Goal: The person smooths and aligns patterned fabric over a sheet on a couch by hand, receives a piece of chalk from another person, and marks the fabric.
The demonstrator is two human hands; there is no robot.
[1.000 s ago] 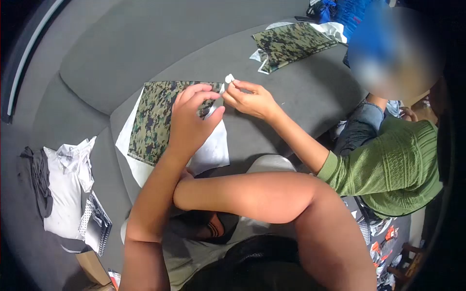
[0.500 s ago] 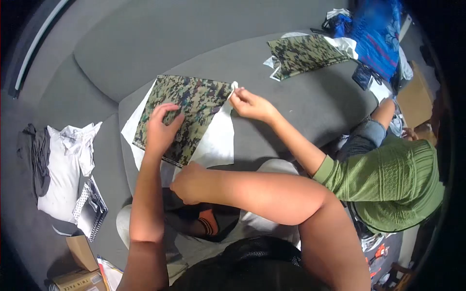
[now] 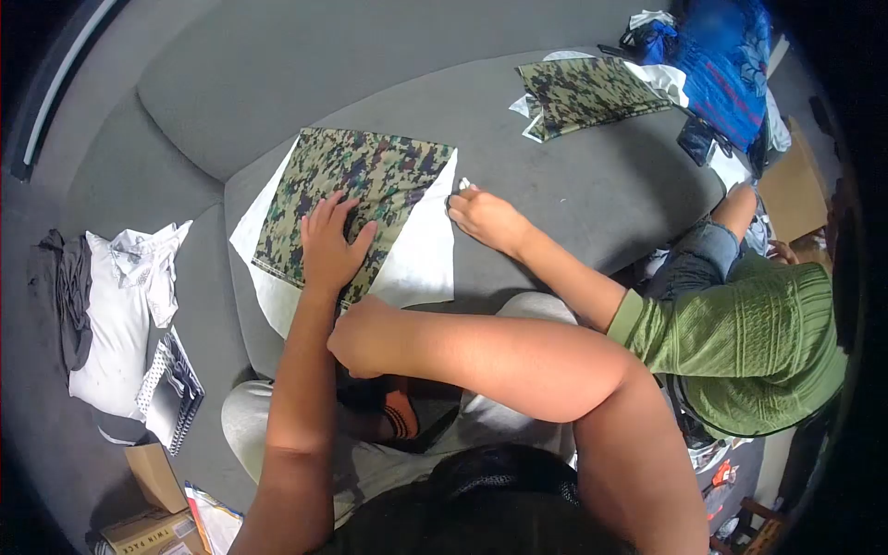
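A camouflage cloth (image 3: 370,171) lies on the grey sofa, with white material (image 3: 424,254) under it and showing at its sides. My left hand (image 3: 335,248) rests palm down on the cloth, its fingers spread. At the cloth's lower corner, my right hand (image 3: 363,338) is closed in a fist; its fingertips and anything inside are hidden. Just right of the white material, a co-worker's hand (image 3: 490,220) pinches a small white piece (image 3: 464,185).
Another camouflage cloth (image 3: 597,95) lies at the upper right, by a blue bag (image 3: 726,74). The co-worker's green sleeve (image 3: 721,324) is at the right. White clothing (image 3: 116,324), a spiral notebook (image 3: 173,393) and a cardboard box (image 3: 155,476) are at the left.
My left hand has lowered and flattened onto the camouflage cloth. My right hand has come into clearer view at its lower corner. The co-worker's hand has moved off the cloth's right corner.
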